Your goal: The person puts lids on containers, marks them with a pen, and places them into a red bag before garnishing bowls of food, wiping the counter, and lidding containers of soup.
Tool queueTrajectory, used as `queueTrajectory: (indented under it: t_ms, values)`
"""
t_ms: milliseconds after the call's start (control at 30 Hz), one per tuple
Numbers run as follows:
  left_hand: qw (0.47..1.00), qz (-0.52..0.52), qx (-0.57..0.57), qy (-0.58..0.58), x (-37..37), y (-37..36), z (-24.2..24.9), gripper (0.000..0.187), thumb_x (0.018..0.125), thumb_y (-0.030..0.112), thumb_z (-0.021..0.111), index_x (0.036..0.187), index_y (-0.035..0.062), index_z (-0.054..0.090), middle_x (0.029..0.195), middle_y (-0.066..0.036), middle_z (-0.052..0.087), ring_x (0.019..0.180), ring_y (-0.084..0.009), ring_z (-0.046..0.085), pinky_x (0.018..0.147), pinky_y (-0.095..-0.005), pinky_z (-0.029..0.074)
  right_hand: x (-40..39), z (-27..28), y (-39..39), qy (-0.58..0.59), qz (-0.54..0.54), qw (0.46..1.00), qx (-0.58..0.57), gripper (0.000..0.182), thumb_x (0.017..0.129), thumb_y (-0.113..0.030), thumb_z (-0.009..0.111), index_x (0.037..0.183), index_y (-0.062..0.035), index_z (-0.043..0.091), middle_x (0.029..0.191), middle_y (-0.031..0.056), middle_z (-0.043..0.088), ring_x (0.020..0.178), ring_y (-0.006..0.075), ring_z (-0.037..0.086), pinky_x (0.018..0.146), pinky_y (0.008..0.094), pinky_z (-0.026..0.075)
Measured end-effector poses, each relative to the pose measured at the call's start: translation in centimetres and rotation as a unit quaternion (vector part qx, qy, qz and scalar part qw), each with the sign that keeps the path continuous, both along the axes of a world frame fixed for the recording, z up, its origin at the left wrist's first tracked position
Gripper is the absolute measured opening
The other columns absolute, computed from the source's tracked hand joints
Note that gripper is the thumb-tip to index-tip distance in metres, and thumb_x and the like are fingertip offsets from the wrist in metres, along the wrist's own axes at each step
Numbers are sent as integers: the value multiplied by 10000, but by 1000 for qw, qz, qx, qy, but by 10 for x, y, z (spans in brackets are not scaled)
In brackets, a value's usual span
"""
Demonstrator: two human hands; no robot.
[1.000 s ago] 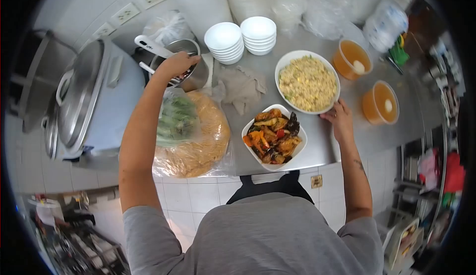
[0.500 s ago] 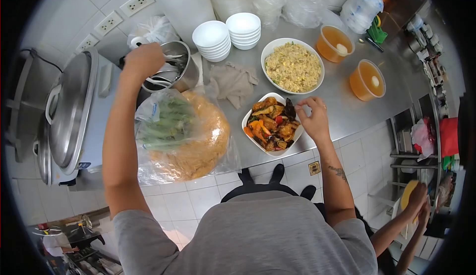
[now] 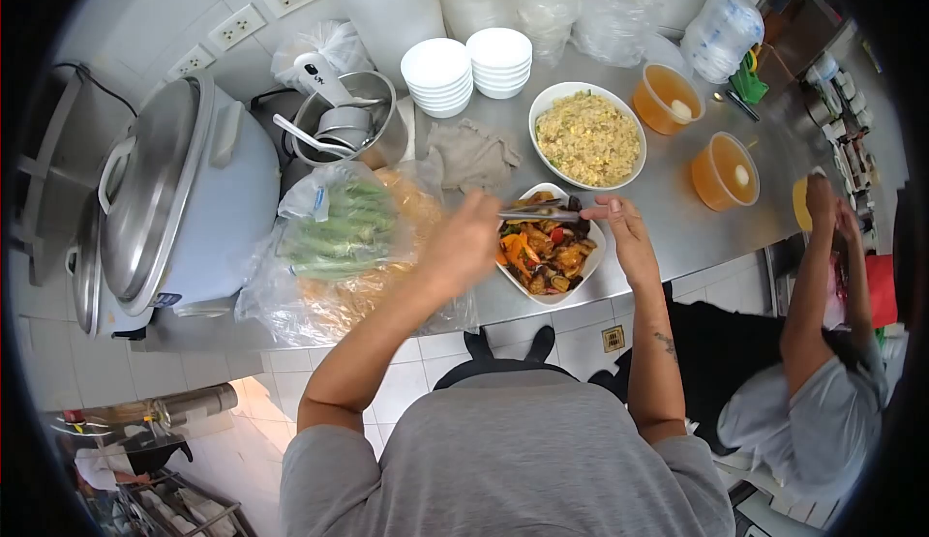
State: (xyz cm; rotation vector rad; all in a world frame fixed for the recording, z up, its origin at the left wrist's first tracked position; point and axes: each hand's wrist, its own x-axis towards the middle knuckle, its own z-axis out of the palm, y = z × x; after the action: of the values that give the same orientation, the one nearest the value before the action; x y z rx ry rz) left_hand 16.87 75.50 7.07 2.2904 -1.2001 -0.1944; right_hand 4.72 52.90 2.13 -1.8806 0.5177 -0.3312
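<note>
A metal counter (image 3: pixel 670 174) runs along a white tiled wall, with a large lidded cooker (image 3: pixel 218 203) at its left end. Near the counter's front edge sits a white square bowl (image 3: pixel 600 260) of cooked vegetables (image 3: pixel 550 258), and a metal utensil (image 3: pixel 542 213) lies level across the space over its far side. The left hand (image 3: pixel 464 245), blurred, is closed around one end of the utensil. The right hand (image 3: pixel 631 242) is at the other end, thumb and forefinger close to the tip; whether they pinch it, I cannot tell. Beyond stands a round bowl (image 3: pixel 605 186) of fried rice (image 3: pixel 588 135), with two tubs of orange liquid (image 3: pixel 712 187) to its right. A crumpled cloth (image 3: pixel 471 153) and a bag of greens (image 3: pixel 344 229) lie to the left, near a metal pot (image 3: pixel 389 142) holding spoons. Another person (image 3: pixel 808 421) is at the far right.
</note>
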Motion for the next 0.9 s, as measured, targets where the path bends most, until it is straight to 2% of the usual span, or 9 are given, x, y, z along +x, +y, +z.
queueTrajectory:
  t_ms: [67, 167, 267, 467, 567, 667, 733, 833, 900]
  values:
    - [1000, -5, 29, -10, -16, -18, -14, 257, 751, -18, 529, 1008, -21, 531, 955, -164, 511, 870, -356, 557, 714, -411, 465, -5, 1, -2, 2, -8, 1000, 6, 453, 969, -333, 375, 922, 16, 660, 1117, 143, 519, 1077, 265, 462, 961, 351, 340]
    - [986, -56, -81, -138, -21, -24, -31, 301, 692, -20, 563, 991, -17, 525, 959, -162, 495, 827, -303, 580, 665, -390, 494, -9, -1, -4, -7, -31, 999, -37, 460, 976, -324, 358, 916, 32, 644, 1067, 136, 545, 1044, 241, 490, 935, 337, 358]
    - [991, -31, -86, -97, -20, -12, -16, 338, 671, -38, 564, 1006, -29, 520, 968, -163, 498, 779, -329, 580, 663, -395, 491, -13, -2, -5, -32, -76, 997, -11, 454, 978, -312, 355, 888, 34, 635, 999, 123, 577, 1002, 223, 517, 916, 325, 364]
    - [989, 57, -135, 31, -27, 19, 28, 229, 774, -59, 511, 996, -23, 554, 833, -164, 516, 778, -343, 560, 664, -401, 450, -21, -5, -12, -47, -102, 993, 30, 439, 981, -302, 358, 887, 33, 625, 955, 108, 598, 961, 211, 528, 908, 311, 361]
    - [989, 81, -112, 54, -36, 28, 28, 190, 787, -43, 517, 969, -18, 565, 799, -166, 516, 740, -345, 551, 641, -395, 443, -21, -6, -14, -49, -99, 993, 30, 432, 981, -301, 362, 898, 33, 622, 957, 107, 596, 961, 207, 529, 901, 309, 366]
    - [993, 69, -78, 49, -44, 27, 5, 174, 798, -30, 519, 966, -17, 565, 799, -169, 516, 697, -347, 537, 619, -389, 432, -20, -10, -15, -43, -91, 995, 8, 410, 978, -294, 375, 909, 26, 623, 948, 107, 594, 949, 205, 533, 883, 308, 379]
    - [993, 75, -78, 41, -43, 30, 21, 162, 804, -23, 520, 959, -19, 565, 807, -172, 518, 687, -351, 532, 618, -392, 431, -21, -13, -14, -36, -88, 995, -29, 388, 973, -284, 388, 917, 19, 623, 941, 103, 593, 938, 203, 534, 864, 307, 392]
    - [991, 94, -83, 46, -38, 37, 36, 167, 800, -26, 520, 962, -21, 561, 824, -178, 519, 690, -360, 531, 618, -403, 432, -20, -24, -15, -25, -77, 992, -100, 345, 966, -249, 396, 957, 15, 619, 940, 95, 593, 838, 187, 560, 775, 287, 434]
    - [989, 111, -96, 19, -33, 35, 34, 182, 787, -24, 526, 968, -24, 550, 849, -186, 516, 701, -370, 541, 616, -415, 446, -23, -30, -15, 35, -67, 996, -44, 319, 961, -223, 394, 1029, 12, 599, 923, 99, 599, 733, 170, 567, 685, 272, 458]
